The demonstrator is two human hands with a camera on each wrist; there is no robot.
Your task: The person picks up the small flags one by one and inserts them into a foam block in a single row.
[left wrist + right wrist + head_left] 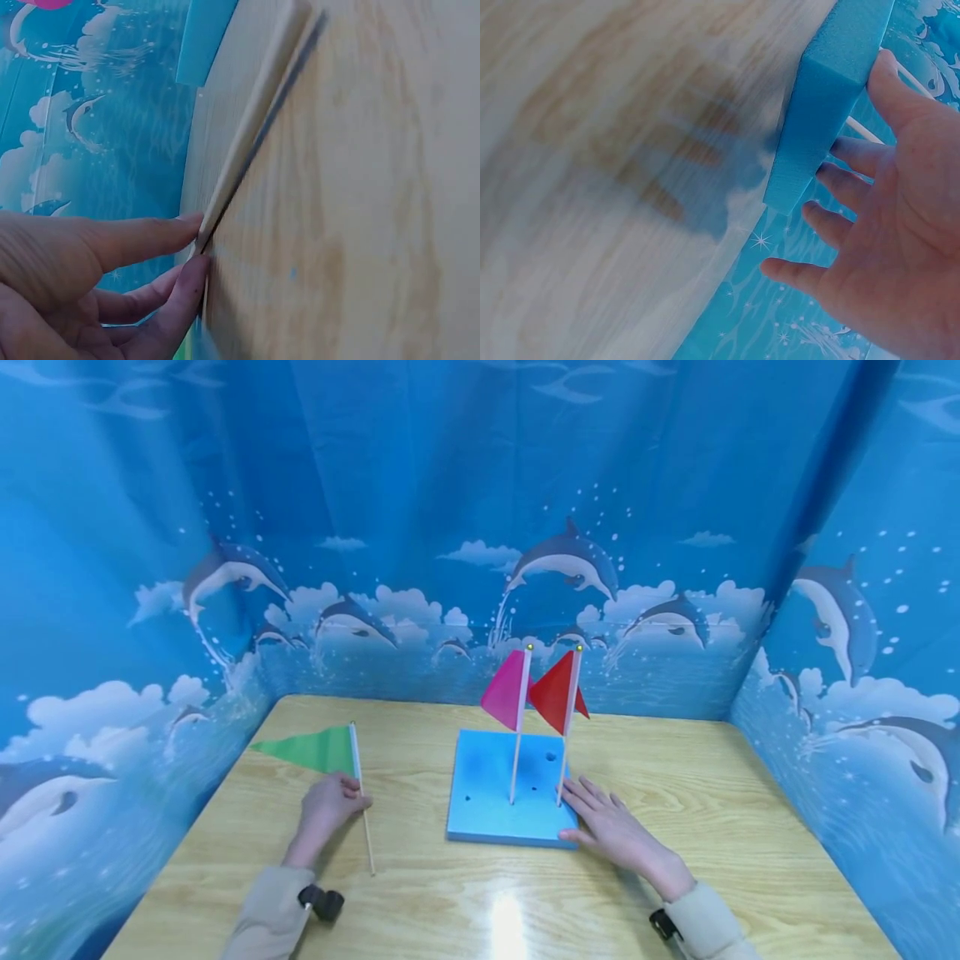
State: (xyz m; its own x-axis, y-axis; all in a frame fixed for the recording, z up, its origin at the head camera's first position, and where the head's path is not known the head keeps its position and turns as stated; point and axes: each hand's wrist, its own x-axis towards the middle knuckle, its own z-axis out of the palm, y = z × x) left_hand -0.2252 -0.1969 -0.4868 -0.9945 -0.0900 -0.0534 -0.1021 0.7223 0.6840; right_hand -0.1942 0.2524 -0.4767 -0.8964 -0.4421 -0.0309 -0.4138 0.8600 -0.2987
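Note:
My left hand (327, 810) pinches the thin wooden stick of a green pennant flag (318, 750) between thumb and fingertips. In the left wrist view the stick (259, 105) slants close along the tabletop, its shadow beside it. To the right lies a blue foam block (480, 785) with several small holes. A pink flag (504, 692) and a red flag (553, 695) stand upright in it. My right hand (611, 827) rests at the block's right edge, fingers spread, beside the red flag's stick. From the right wrist view, its fingertips reach over the block's side (817, 112).
The light wood table (405, 910) carries everything. Blue curtains (420, 527) printed with dolphins and clouds hang behind it and along both sides. Dark wrist cameras are strapped at both sleeves (708, 922).

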